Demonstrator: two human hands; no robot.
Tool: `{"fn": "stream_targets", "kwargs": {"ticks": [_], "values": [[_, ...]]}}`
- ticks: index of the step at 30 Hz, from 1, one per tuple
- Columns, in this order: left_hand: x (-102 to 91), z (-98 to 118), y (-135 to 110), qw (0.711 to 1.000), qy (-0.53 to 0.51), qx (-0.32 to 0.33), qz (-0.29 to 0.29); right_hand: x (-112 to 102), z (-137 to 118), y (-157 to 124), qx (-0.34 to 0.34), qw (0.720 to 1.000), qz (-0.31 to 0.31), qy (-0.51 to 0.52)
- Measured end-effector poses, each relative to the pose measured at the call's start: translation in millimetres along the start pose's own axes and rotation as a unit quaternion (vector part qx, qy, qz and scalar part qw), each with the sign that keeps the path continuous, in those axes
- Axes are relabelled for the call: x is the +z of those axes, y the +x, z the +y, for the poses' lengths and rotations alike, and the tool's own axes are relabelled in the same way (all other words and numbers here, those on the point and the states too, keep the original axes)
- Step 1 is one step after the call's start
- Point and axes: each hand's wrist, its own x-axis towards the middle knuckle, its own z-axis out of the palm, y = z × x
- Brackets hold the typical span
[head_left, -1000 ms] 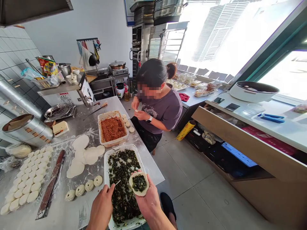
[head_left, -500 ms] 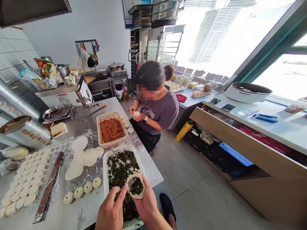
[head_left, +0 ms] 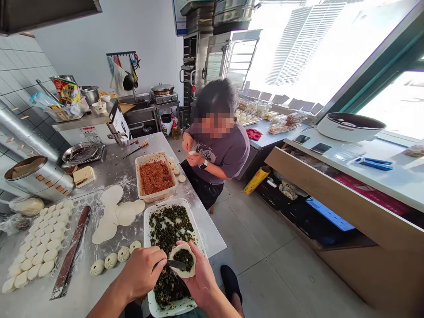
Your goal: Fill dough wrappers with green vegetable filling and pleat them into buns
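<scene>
My left hand is closed around the handle of a small flat filling spatula, its dark blade lying against the green filling. That filling sits in the middle of a round dough wrapper, which my right hand cups from beneath, fingers curled about its edge. Both hands are above a white tub of chopped green filling. Left of the tub, several pleated buns stand in a row, the nearest one close to my left hand. Flat dough rounds overlap behind them.
Rows of dough pieces lie at the left, beside a dark wooden strip. A tub of reddish filling stands farther back. Across the table corner, a co-worker holds a piece of dough. A drawer juts out at right.
My left hand has turned, and the spatula blade now lies across the filling from the left. The wrapper has shifted slightly left in my right hand. The co-worker's head has turned.
</scene>
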Motion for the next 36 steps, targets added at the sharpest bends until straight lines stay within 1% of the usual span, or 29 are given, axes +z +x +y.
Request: {"fn": "stream_targets", "kwargs": {"ticks": [2,4,7,10,12,16,19,24,28,30,32,34,36], "values": [[-1.7,1.3,4.2,1.0,0.028,-0.006,0.002,-0.3,-0.3,-1.7,0.013,1.0,0.001,-0.001],[-3.6,2.6,4.9,0.999,0.035,-0.009,0.003,-0.5,-1.8,-3.2,0.011,1.0,0.002,0.01],[-5.3,3.9,2.6,1.0,-0.008,-0.028,-0.001,0.3,-2.3,-3.3,-0.011,1.0,0.008,0.026],[-3.9,6.8,0.1,0.996,-0.041,-0.073,0.004,1.9,0.6,-0.7,-0.034,0.999,0.022,0.032],[-1.6,10.6,-0.9,0.993,-0.062,-0.095,0.017,2.6,3.1,1.4,-0.054,0.997,0.032,0.035],[4.9,20.1,0.2,0.987,-0.114,-0.112,0.037,4.0,7.1,4.8,-0.078,0.996,0.037,0.027],[10.3,25.5,1.4,0.981,-0.111,-0.152,0.044,5.8,9.1,6.4,-0.082,0.995,0.054,0.021],[19.7,31.2,1.1,0.978,-0.127,-0.158,0.052,8.6,12.9,8.0,-0.106,0.993,0.054,0.026],[26.4,32.5,-0.1,0.973,-0.101,-0.198,0.061,6.4,17.0,11.2,-0.111,0.99,0.068,0.05],[30.1,33.2,-2.8,0.973,-0.097,-0.192,0.08,4.5,17.9,13.0,-0.11,0.99,0.069,0.056],[36.6,33.2,-6.1,0.975,-0.102,-0.163,0.108,3.6,17.7,13.9,-0.11,0.99,0.072,0.06],[47.1,31.0,-9.4,0.976,-0.096,-0.134,0.139,3.7,16.6,13.7,-0.107,0.989,0.077,0.061],[60.3,26.0,-13.0,0.977,-0.061,-0.098,0.181,4.2,14.9,12.7,-0.107,0.989,0.083,0.057]]}}
